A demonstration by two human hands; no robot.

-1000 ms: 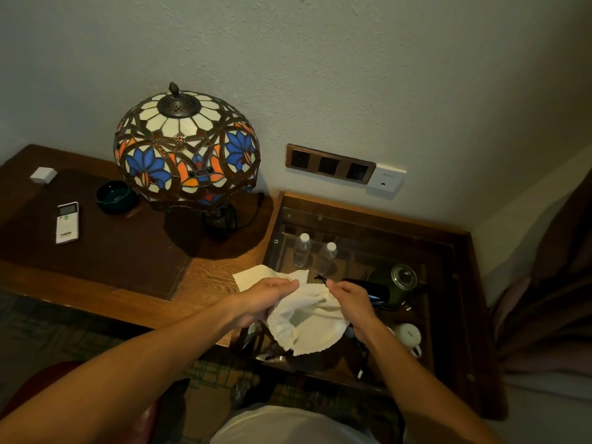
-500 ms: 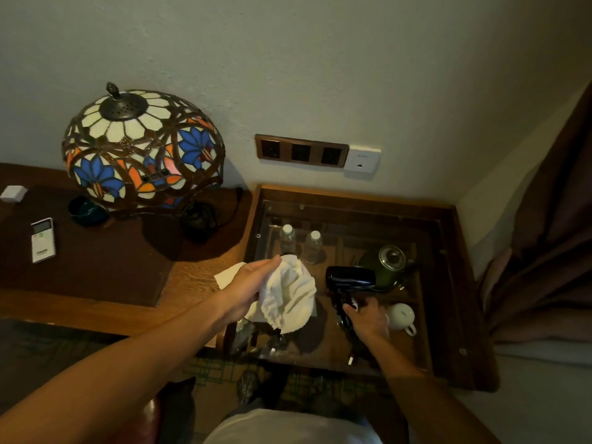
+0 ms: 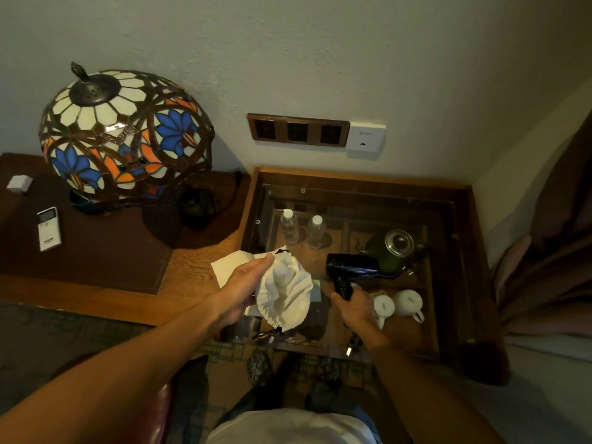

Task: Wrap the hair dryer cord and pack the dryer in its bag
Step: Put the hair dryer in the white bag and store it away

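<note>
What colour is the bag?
Cream-white, with a dark drawstring; the drawstring bag shows clearly in the head view.

My left hand is raised out in front of me, palm turned inward and fingers curled, gripping the cloth bag. My right hand sits lower and to the right, fist wrapped around the hair dryer handle. Both forearms are bare.

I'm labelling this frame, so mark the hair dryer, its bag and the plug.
hair dryer (image 3: 350, 266), head view, black barrel.
bag (image 3: 288, 296), head view, white cloth body.
plug (image 3: 349, 349), head view, prong end.
</note>
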